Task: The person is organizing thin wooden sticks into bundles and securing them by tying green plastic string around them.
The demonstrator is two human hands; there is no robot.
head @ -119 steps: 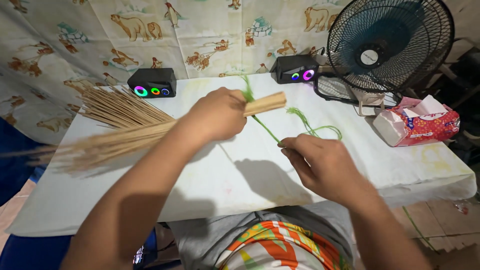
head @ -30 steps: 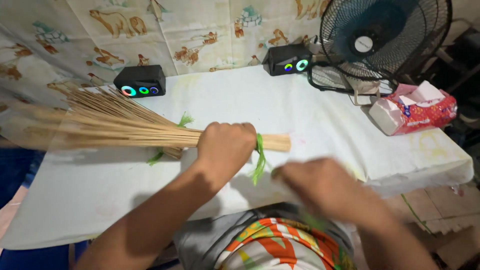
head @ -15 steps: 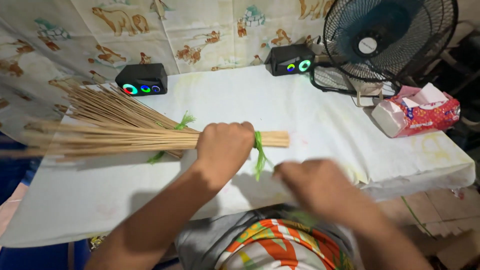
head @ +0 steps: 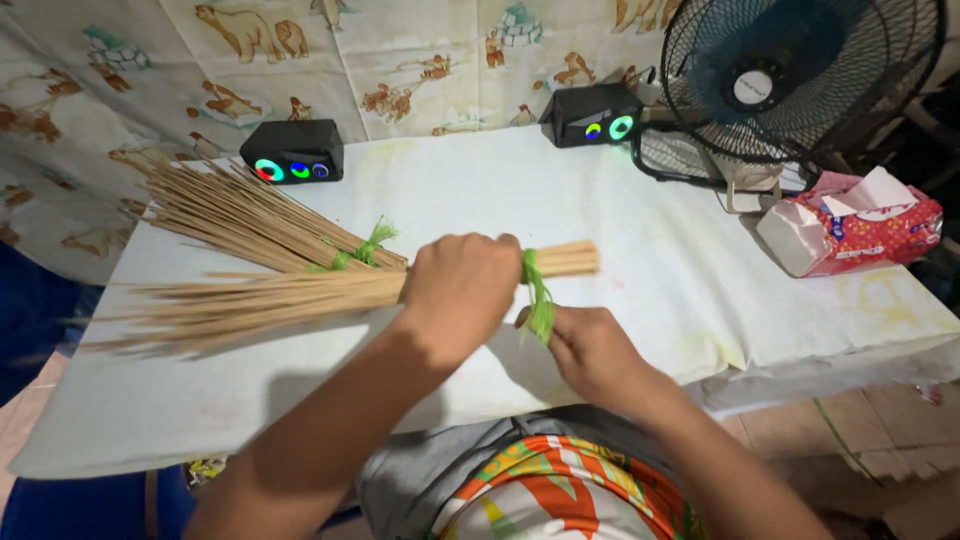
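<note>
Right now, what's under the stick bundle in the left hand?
Under the held bundle of thin tan sticks lies the white cloth-covered table. Just behind it rests a second stick bundle tied with green string. The left hand covers the sticks in its grip and the table beneath.

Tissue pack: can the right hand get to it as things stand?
Probably yes: bare tabletop lies between the right hand and the tissue pack. But that hand is pinching the green tie, so it isn't free.

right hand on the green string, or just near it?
Touching. The head view shows the right hand pinching the green string where it hangs from the stick bundle gripped by the left hand.
</note>
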